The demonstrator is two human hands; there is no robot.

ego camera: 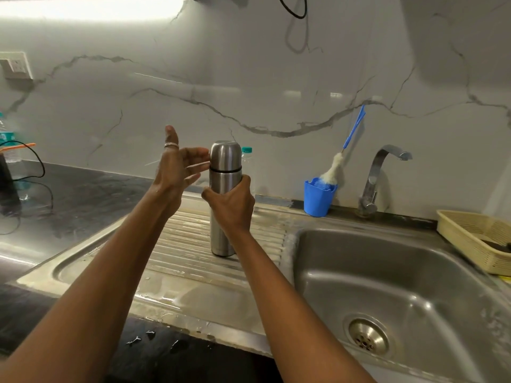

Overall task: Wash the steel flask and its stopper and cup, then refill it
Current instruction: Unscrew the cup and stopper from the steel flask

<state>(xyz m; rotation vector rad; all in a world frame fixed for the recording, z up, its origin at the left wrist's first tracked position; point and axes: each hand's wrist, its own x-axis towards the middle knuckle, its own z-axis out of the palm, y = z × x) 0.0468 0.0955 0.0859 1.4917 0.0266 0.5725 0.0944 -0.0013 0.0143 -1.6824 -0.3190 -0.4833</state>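
R grip [231,205] is wrapped round flask [222,239], which is stood on drainboard [188,244] by sink [359,258]. L grip [177,170] is held open, fingers [199,155] touching cup [226,156]. Stopper can't be seen. Cup's still on top, so washing & refill are prob. all left to be done.

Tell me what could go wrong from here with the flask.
1. The drainboard is ribbed and wet, so the tall flask standing on it could skid or tip toward the sink basin if the right hand gripping its body loosens.
2. The left hand is open at the cup, not gripping it; on smooth steel it may slip when twisting.
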